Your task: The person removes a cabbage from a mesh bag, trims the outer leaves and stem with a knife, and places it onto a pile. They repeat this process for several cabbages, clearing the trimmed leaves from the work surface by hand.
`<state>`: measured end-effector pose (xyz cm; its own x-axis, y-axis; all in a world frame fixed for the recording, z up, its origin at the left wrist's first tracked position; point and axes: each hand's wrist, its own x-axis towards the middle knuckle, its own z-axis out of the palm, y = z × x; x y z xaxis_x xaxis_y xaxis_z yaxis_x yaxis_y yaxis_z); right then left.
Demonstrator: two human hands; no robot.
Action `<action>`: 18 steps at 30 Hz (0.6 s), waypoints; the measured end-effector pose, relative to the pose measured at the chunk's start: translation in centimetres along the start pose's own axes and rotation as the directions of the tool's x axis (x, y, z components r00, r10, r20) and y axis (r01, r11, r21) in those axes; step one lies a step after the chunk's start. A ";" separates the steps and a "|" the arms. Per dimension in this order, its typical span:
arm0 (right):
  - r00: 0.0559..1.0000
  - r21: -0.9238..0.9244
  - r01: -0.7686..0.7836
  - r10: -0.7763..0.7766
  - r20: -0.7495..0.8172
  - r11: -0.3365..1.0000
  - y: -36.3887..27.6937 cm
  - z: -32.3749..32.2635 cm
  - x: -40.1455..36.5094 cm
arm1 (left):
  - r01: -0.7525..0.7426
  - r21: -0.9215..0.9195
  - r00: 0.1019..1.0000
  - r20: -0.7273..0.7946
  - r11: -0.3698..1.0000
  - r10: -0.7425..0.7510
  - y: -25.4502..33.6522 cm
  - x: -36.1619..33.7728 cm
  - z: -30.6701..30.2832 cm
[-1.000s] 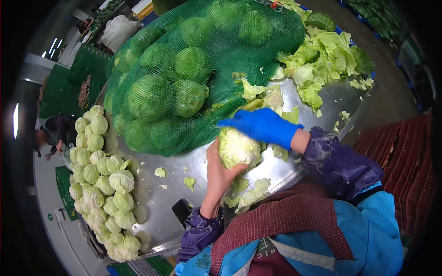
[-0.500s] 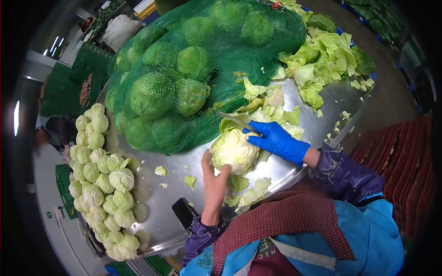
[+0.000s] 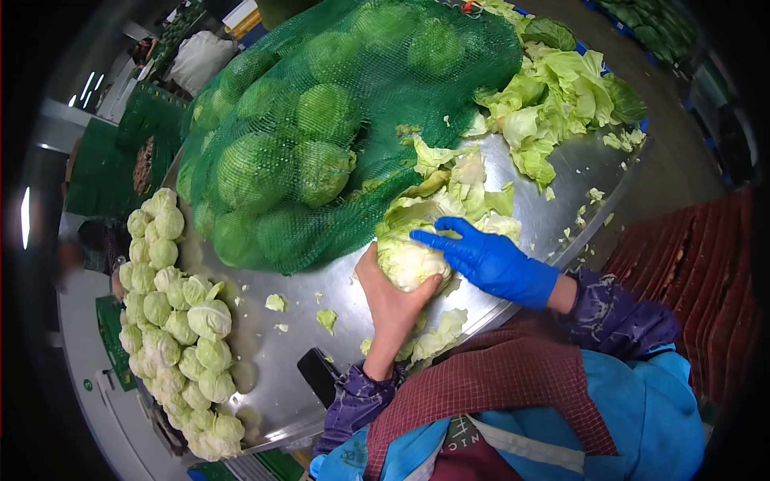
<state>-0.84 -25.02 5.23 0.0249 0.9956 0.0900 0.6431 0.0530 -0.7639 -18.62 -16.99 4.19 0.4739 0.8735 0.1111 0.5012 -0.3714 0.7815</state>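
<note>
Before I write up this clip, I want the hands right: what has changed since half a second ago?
The left hand, looser before, has closed in around the cabbage. The gloved right hand has straightened its fingers over it; the blade it held is out of sight, so I can't tell whether it was let go. The green mesh sack and piled cabbages stayed put.

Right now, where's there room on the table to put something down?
The table looks bare between the cabbage pile and the phone. A smaller, mostly bare patch lies between the leaf heap and the right hand. Crowded: under the net sack, and around the cabbage in the left hand.
</note>
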 end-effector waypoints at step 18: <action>0.983 -0.301 0.033 0.024 0.182 0.953 2.5 -1.7 6.9 | -0.154 0.123 0.988 0.016 0.980 0.153 -0.2 -0.2 0.2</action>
<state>2.25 -18.15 5.04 -0.0996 0.9940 -0.0458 0.8442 0.0600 -0.5326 -18.61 -17.18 3.90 0.5567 0.8012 0.2197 0.5075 -0.5373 0.6736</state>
